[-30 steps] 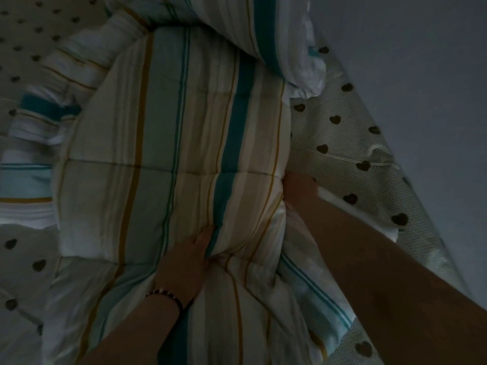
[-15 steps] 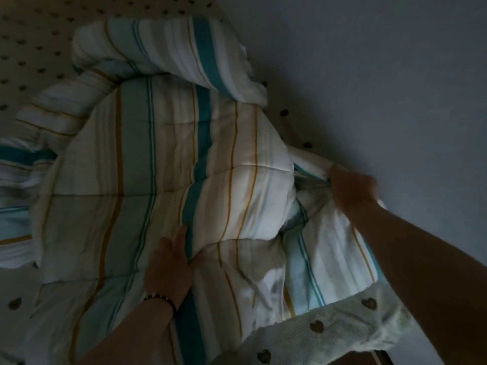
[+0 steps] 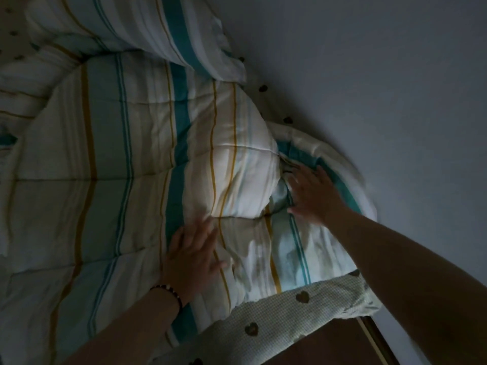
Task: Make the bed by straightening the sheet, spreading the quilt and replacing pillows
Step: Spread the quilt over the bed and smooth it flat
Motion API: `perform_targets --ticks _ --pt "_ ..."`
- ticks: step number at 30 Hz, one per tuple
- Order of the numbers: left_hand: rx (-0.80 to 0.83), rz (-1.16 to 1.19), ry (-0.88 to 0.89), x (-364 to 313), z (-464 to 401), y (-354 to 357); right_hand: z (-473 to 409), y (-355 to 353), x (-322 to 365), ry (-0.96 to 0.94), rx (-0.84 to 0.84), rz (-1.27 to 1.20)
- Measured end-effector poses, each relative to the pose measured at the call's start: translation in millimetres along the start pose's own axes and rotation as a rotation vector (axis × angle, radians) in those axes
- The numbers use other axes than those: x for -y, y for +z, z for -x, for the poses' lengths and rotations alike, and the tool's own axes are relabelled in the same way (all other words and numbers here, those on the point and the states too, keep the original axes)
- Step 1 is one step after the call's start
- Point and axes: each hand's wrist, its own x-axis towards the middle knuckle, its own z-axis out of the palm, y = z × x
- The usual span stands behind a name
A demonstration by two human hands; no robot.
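A striped quilt (image 3: 110, 159) in white, teal and mustard lies bunched over the bed, with a puffed fold in its middle and a rolled part at the top. My left hand (image 3: 191, 255), a bead bracelet at its wrist, lies flat on the quilt with straight fingers. My right hand (image 3: 313, 192) presses with spread fingers on the quilt's corner beside the wall. The heart-print sheet (image 3: 303, 309) shows along the bed's near edge under the quilt. No pillow is in view.
A plain grey wall (image 3: 382, 75) runs right along the bed's far side. A dark wooden floor (image 3: 340, 346) with a pale strip shows below the sheet's edge at the bottom right. The room is dim.
Both hands have let go of the quilt and now lie flat on it. The quilt corner has been drawn out to the bed's corner by the wall, covering more sheet.
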Motion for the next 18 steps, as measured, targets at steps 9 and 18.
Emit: perform_targets --ticks 9,18 --pt "0.422 -0.170 -0.071 -16 -35 39 0 24 -9 0.067 0.280 0.057" --pt "0.802 0.596 0.173 -43 -15 -11 45 -27 -46 0.204 0.552 0.145"
